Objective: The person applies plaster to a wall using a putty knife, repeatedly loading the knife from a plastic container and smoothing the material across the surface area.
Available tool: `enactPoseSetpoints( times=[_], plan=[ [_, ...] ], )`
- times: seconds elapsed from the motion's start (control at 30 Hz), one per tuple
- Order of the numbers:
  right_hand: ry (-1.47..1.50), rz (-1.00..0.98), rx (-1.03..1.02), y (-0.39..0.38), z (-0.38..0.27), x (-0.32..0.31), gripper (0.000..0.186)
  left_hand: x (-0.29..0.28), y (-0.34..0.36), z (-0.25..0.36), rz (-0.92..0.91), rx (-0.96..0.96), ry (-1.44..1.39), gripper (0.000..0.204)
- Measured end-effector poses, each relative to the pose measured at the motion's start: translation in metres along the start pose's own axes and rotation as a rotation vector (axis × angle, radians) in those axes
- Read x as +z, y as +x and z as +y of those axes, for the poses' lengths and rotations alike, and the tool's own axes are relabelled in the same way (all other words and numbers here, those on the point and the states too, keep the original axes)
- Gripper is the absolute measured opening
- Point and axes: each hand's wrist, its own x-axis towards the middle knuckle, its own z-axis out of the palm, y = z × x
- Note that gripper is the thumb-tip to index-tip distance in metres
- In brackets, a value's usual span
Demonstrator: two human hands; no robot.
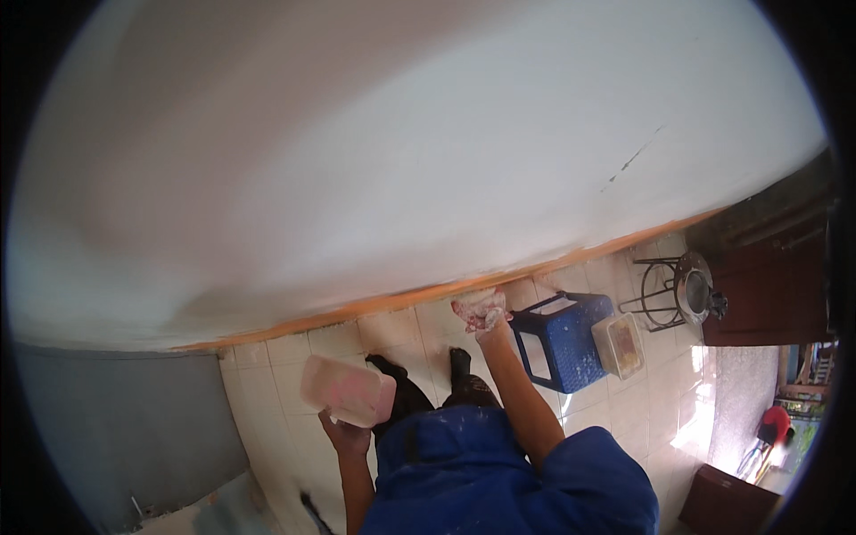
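Observation:
My left hand (pixel 343 437) holds a pale pink rectangular plastic tub (pixel 348 390) from below, at waist height over the tiled floor. My right hand (pixel 481 314) is stretched forward and down, smeared with white and pinkish paste, with its fingers closed on a small tool or rag pressed to the foot of the white wall (pixel 401 160), right at the orange strip (pixel 428 291) along the wall's base. My blue shirt and dark trousers fill the lower middle of the view.
A blue plastic stool (pixel 562 339) stands to the right of my feet, with a clear lidded container (pixel 620 343) leaning on it. Beyond is a black metal stand (pixel 673 290) and a dark wooden cabinet (pixel 767 285). A grey wall section (pixel 116 428) is at lower left.

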Motion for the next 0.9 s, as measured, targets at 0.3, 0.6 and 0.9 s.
enactPoseSetpoints(
  times=[0.3,0.6,0.9],
  plan=[
    [-0.018,-0.019,-0.099,-0.008,-0.026,0.032,0.035,0.004,0.002,-0.003,-0.038,0.164,0.272,0.052],
    [-0.062,-0.023,0.051,0.032,-0.013,-0.008,0.038,0.008,0.010,0.000,-0.084,-0.061,-0.049,0.057],
    [-0.004,-0.307,0.110,-0.029,-0.015,0.011,0.046,-0.001,0.002,-0.004,-0.103,0.113,0.299,0.057]
  ],
)
